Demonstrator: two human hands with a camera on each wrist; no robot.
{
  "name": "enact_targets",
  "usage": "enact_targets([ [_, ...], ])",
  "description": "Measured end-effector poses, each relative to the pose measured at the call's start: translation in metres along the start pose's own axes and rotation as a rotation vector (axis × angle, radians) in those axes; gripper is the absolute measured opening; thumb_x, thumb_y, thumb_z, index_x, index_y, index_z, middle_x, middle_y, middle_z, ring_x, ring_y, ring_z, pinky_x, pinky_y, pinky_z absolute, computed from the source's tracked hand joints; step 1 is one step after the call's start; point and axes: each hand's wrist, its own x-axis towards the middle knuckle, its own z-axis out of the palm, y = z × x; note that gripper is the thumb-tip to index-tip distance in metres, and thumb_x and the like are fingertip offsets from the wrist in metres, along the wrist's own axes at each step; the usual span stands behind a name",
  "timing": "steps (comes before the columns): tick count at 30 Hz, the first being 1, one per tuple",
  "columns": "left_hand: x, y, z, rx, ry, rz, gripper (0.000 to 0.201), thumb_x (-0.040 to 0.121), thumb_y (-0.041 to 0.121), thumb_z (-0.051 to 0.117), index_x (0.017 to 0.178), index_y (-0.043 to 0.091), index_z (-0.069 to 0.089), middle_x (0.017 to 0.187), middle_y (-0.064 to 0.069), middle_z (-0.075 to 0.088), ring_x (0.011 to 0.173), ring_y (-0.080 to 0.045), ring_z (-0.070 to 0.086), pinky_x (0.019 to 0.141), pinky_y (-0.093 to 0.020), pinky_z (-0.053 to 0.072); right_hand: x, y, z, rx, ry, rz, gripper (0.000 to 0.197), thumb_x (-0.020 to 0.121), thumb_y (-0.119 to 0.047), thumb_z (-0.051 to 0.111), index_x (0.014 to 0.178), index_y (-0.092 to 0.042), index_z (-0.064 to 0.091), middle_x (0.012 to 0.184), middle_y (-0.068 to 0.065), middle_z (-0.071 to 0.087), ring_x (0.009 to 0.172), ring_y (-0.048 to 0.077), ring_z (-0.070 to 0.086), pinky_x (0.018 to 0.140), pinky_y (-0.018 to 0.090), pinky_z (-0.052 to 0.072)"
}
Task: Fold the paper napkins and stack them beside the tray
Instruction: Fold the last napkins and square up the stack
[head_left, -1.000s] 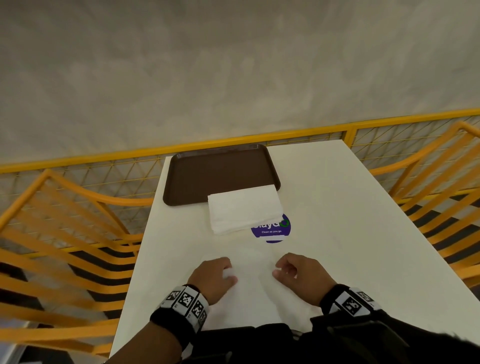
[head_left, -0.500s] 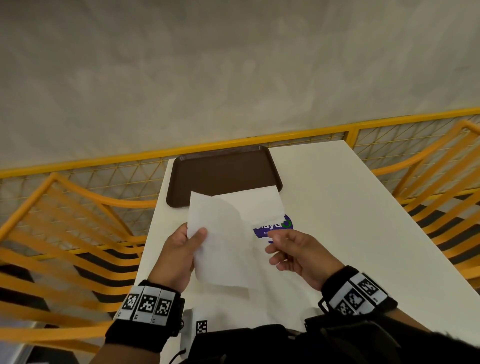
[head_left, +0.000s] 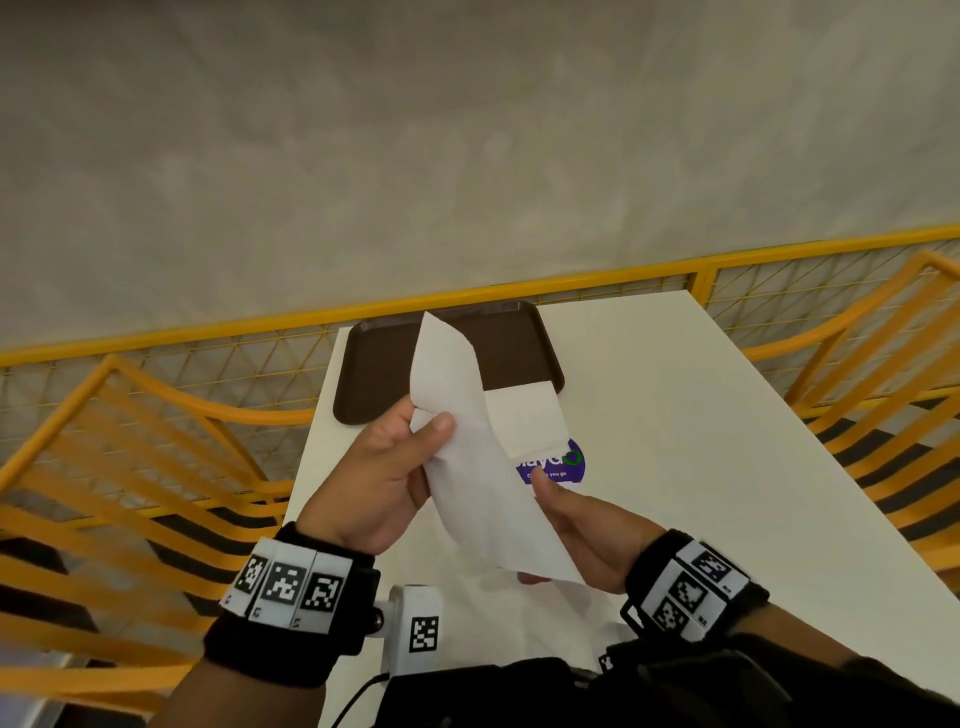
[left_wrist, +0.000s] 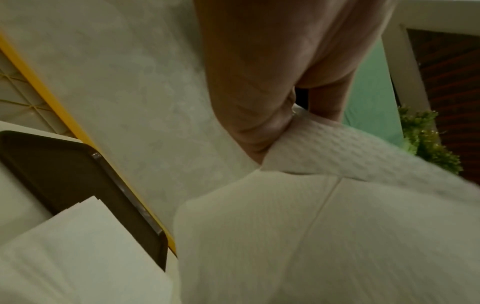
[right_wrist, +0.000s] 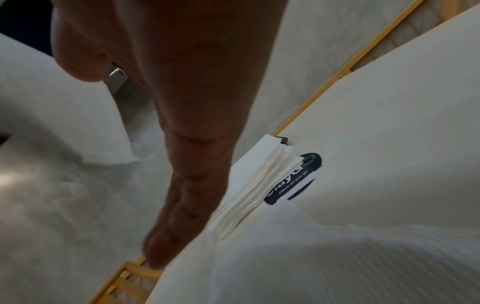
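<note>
Your left hand (head_left: 387, 470) and right hand (head_left: 582, 535) pinch a napkin (head_left: 475, 467) aloft, hiding part of the stack (head_left: 527, 421) at the tray's (head_left: 384, 374) 5 o'clock edge.

— What have you got up there?
— A white napkin (head_left: 470, 467), lifted off the table (head_left: 675, 415), pinched by my left hand (head_left: 387, 478) and right hand (head_left: 582, 535).
— The others?
— A folded stack (head_left: 524, 421) lies touching the brown tray (head_left: 384, 374) at the table's far left corner.

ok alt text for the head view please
Both hands, left hand and right hand, hold a white napkin above a white table; behind it lie a napkin stack and a brown tray.
</note>
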Motion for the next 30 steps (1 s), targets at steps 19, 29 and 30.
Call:
enact_targets([
  [19,-0.002,0.000,-0.053,0.254,0.170,0.068,0.019,0.083,0.016,0.061,0.101,0.022,0.065,0.088,0.001,0.075,0.076,-0.011,0.069,0.064,-0.025,0.052,-0.029,-0.050,-0.017,-0.136,0.218,-0.740,0.056,0.052,-0.059,0.084,0.088,-0.018,0.076,0.084,0.028,0.063,0.074,0.031,0.050,0.066,0.039,0.043],
  [29,-0.003,-0.001,-0.054,0.119,0.178,-0.048,0.041,0.090,-0.003,0.037,0.062,0.016,0.060,0.069,-0.015,0.057,0.059,-0.027,0.057,0.041,-0.022,0.043,-0.045,-0.054,-0.018,-0.249,0.231,-0.696,0.057,0.084,0.022,0.039,0.053,-0.016,0.068,0.068,0.000,0.066,0.046,0.005,0.043,0.046,0.013,0.033],
  [30,-0.002,-0.004,-0.058,0.118,0.187,-0.057,0.040,0.089,0.000,0.036,0.063,0.016,0.062,0.074,-0.018,0.050,0.063,-0.031,0.049,0.044,-0.024,0.042,-0.046,-0.054,-0.016,-0.239,0.253,-0.681,0.055,0.086,0.020,0.039,0.054,-0.015,0.067,0.064,-0.001,0.063,0.044,0.005,0.042,0.045,0.014,0.032],
])
